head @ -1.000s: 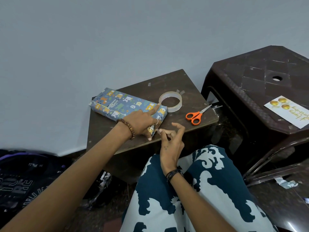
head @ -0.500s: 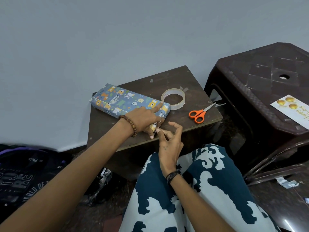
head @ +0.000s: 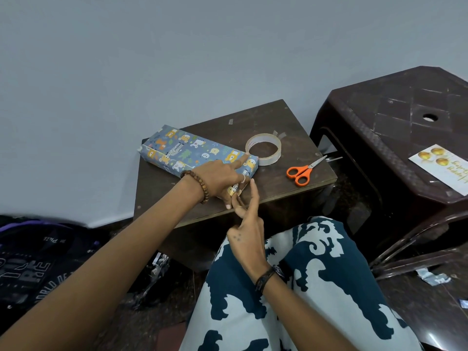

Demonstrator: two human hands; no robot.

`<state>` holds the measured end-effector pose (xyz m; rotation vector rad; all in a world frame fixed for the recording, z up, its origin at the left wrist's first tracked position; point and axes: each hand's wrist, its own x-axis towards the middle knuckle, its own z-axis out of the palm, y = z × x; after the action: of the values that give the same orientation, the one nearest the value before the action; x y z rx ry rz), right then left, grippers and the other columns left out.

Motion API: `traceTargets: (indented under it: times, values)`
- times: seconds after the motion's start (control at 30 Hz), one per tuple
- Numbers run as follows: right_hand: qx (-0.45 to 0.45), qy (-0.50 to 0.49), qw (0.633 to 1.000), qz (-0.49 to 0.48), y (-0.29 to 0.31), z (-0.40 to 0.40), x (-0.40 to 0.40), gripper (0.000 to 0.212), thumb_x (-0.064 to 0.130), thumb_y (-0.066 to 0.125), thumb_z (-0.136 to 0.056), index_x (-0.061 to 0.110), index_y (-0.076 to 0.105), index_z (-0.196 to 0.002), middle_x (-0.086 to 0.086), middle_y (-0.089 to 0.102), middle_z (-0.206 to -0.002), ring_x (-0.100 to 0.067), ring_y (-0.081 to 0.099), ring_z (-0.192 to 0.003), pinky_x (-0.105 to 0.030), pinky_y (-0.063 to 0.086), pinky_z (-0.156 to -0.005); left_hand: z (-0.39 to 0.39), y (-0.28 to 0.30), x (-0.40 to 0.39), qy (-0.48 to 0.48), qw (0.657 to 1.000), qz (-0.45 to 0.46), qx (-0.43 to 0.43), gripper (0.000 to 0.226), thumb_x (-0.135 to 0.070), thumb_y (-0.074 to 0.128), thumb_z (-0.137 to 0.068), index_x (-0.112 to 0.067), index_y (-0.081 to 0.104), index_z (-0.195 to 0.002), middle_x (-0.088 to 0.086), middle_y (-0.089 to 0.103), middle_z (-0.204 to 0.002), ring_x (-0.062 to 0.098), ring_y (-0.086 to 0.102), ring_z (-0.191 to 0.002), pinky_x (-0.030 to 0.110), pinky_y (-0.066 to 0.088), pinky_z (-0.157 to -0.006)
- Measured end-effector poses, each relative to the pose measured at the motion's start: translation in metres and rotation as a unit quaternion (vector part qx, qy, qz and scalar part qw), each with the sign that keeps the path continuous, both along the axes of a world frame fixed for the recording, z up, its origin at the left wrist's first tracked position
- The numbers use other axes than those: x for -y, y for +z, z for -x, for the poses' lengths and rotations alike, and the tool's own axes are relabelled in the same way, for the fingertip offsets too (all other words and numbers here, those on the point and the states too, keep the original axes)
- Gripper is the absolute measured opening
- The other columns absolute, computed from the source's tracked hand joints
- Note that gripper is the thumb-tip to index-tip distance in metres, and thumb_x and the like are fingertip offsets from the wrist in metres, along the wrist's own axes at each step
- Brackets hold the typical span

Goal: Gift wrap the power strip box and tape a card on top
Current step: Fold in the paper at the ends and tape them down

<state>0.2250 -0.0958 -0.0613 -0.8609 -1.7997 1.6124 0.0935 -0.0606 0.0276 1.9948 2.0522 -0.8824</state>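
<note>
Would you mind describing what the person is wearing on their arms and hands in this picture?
Both forearms are bare, with no sleeves in view. The left hand has a brown wooden bead bracelet at the wrist and a thin ring on one finger. The right hand has a dark braided wristband and a few small dots marked on its back.

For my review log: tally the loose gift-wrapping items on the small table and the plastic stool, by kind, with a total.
Wrapped box: 1
Clear tape roll: 1
Orange-handled scissors: 1
Greeting card: 1, on the stool
Total: 4
</note>
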Motion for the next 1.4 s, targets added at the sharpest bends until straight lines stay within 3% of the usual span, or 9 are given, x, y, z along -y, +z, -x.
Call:
traceTargets:
  times: [0.07,0.17,0.37,0.5,0.63,0.83,1.07,1.2,1.4]
  values:
    - [0.000,0.021,1.000,0.017,0.001,-0.001,-0.003,0.107,-0.024,0.040,-0.064,0.029,-0.002,-0.148,-0.012,0.053,-0.135,0.016,0.046,-0.114,-0.005,0.040,-0.059,0.001,0.001,-0.001,0.010,1.000,0.001,0.006,0.060,-0.042,0.074,-0.072,-0.021,0.048,-0.123,0.004,-0.008,-0.157,0.037,0.058,-0.102,0.035,0.047,-0.080]
    - [0.010,0.045,0.998,0.032,0.003,-0.004,-0.006,0.106,-0.024,0.040,-0.065,0.024,-0.004,-0.148,-0.012,0.051,-0.137,0.032,0.034,-0.108,-0.001,0.039,-0.065,0.001,0.004,-0.001,0.024,1.000,0.009,0.017,0.063,-0.043,0.076,-0.069,-0.023,0.050,-0.122,0.004,-0.008,-0.157,0.035,0.057,-0.106,0.030,0.043,-0.081]
    - [0.030,0.067,0.997,0.026,0.011,-0.009,-0.012,0.100,-0.022,0.038,-0.072,0.023,-0.009,-0.148,-0.008,0.054,-0.135,-0.009,0.053,-0.111,-0.005,0.039,-0.076,0.003,0.004,0.002,0.027,0.999,0.007,0.037,0.053,-0.044,0.070,-0.076,-0.023,0.051,-0.121,0.006,-0.001,-0.157,0.030,0.053,-0.114,0.030,0.037,-0.090]
    - [0.033,0.043,0.998,0.042,0.009,-0.007,-0.016,0.094,-0.021,0.033,-0.073,0.022,-0.003,-0.148,-0.002,0.062,-0.126,0.004,0.049,-0.109,0.004,0.033,-0.073,0.006,0.000,0.005,0.032,0.999,-0.005,0.036,0.042,-0.033,0.060,-0.086,-0.024,0.048,-0.125,0.008,-0.004,-0.157,0.029,0.053,-0.115,0.032,0.035,-0.095]
    - [0.001,-0.019,0.994,0.109,0.004,-0.005,-0.024,0.089,-0.019,0.032,-0.074,0.026,0.008,-0.147,0.013,0.067,-0.110,-0.003,0.056,-0.074,-0.012,0.040,-0.072,0.002,0.001,0.008,0.040,0.998,-0.006,0.041,0.038,-0.027,0.055,-0.088,-0.026,0.048,-0.125,0.009,-0.006,-0.157,0.027,0.054,-0.112,0.030,0.033,-0.095]
    - [-0.011,-0.049,0.992,0.119,-0.002,0.005,-0.028,0.089,-0.020,0.031,-0.075,0.021,0.002,-0.147,0.015,0.063,-0.099,-0.005,0.058,-0.105,-0.023,0.042,-0.097,0.001,0.003,0.008,0.047,0.998,-0.003,0.041,0.043,-0.019,0.054,-0.085,-0.025,0.046,-0.127,0.008,-0.009,-0.157,0.028,0.056,-0.107,0.030,0.034,-0.091]
    - [-0.002,-0.079,0.992,0.101,-0.009,0.012,-0.040,0.077,0.001,0.061,-0.085,0.021,0.015,-0.144,0.005,0.069,-0.097,-0.005,0.061,-0.082,-0.011,0.043,-0.077,0.002,-0.001,0.009,0.041,0.999,-0.006,0.034,0.044,-0.021,0.054,-0.086,-0.026,0.045,-0.128,0.009,-0.010,-0.156,0.029,0.055,-0.112,0.031,0.035,-0.092]
    - [0.026,-0.118,0.991,0.056,-0.016,0.023,-0.046,0.071,0.016,0.070,-0.081,0.026,0.025,-0.135,0.010,0.071,-0.083,-0.014,0.065,-0.083,-0.044,0.052,-0.081,0.003,-0.003,0.010,0.042,0.999,-0.009,0.030,0.044,-0.023,0.054,-0.087,-0.027,0.044,-0.129,0.009,-0.010,-0.156,0.030,0.055,-0.111,0.032,0.036,-0.094]
    - [0.022,-0.152,0.987,0.055,-0.025,0.032,-0.051,0.060,0.015,0.070,-0.078,0.038,0.029,-0.114,0.011,0.070,-0.080,-0.020,0.069,-0.074,-0.052,0.055,-0.070,0.007,-0.008,0.011,0.045,0.999,-0.011,0.027,0.047,-0.022,0.053,-0.086,-0.030,0.041,-0.130,0.007,-0.010,-0.156,0.034,0.058,-0.103,0.033,0.040,-0.091]
